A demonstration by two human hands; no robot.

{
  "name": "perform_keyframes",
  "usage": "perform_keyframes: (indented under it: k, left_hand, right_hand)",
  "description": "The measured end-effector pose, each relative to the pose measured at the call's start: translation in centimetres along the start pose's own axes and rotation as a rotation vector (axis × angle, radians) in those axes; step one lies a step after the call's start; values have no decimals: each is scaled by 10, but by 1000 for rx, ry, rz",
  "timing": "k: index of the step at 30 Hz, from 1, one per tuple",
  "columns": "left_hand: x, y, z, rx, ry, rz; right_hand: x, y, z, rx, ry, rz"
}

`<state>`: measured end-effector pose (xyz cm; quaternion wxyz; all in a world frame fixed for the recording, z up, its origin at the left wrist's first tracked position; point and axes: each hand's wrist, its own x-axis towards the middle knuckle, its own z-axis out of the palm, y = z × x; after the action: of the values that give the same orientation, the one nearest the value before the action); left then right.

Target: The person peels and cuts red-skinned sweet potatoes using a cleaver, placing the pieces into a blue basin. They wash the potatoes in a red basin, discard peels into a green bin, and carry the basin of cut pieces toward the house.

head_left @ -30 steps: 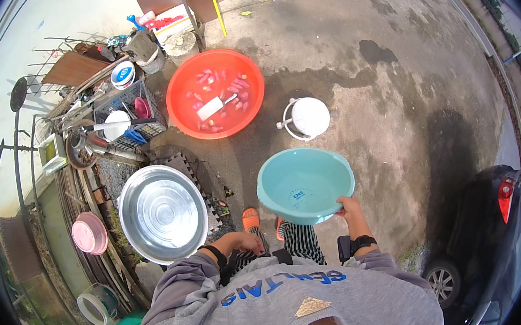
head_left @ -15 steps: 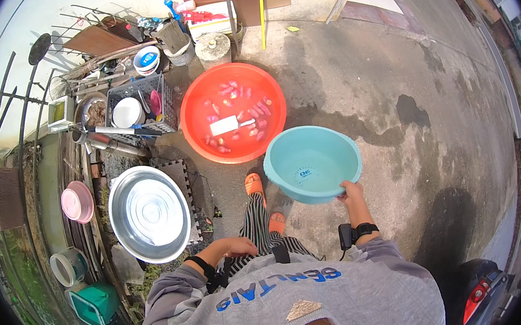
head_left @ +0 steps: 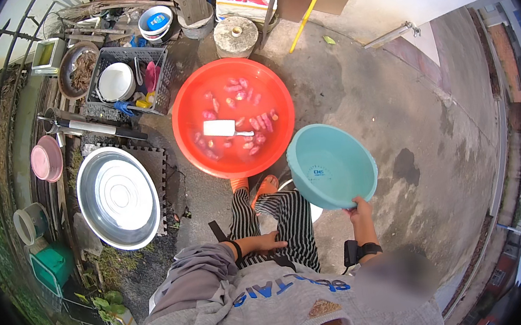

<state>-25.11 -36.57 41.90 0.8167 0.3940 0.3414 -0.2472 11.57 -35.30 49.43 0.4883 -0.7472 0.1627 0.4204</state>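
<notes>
My right hand (head_left: pixel 359 209) grips the near rim of a teal plastic basin (head_left: pixel 332 167), which is tilted with nothing in it. My left hand (head_left: pixel 268 242) lies against the striped trousers over my thigh, fingers loosely stretched and holding nothing. In front of my feet stands a large red basin (head_left: pixel 182 139) of water. Pinkish-red tubers (head_left: pixel 261 122) that look like sweet potatoes lie in it, along with a cleaver (head_left: pixel 219 128) with a pale, broad blade. Behind the teal basin a white round object (head_left: pixel 315 212) shows only in part.
A shiny metal basin (head_left: pixel 118 198) stands at left on a dark mat. Beyond it are a grey crate (head_left: pixel 165 86) with bowls, a pink basin (head_left: pixel 46 159) and a green container (head_left: pixel 54 266). A concrete-topped pot (head_left: pixel 236 37) and yellow pole (head_left: pixel 312 7) stand behind the red basin.
My view has turned and shifted. The teal basin, still in my right hand, is tilted more and sits farther right. My feet are closer to the red basin, and the white object has come into view.
</notes>
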Motion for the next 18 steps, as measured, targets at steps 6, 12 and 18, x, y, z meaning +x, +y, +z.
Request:
perform_keyframes:
  k: [6, 12, 18]
  left_hand:
    - [41, 44, -22, 218, -155, 385]
    - [100, 69, -31, -208, -242, 231]
    - [189, 163, -32, -124, -432, 264]
  right_hand:
    - [42, -63, 52, -82, 41, 103]
    - [151, -111, 124, -56, 51, 146]
    - [319, -133, 207, -6, -148, 189]
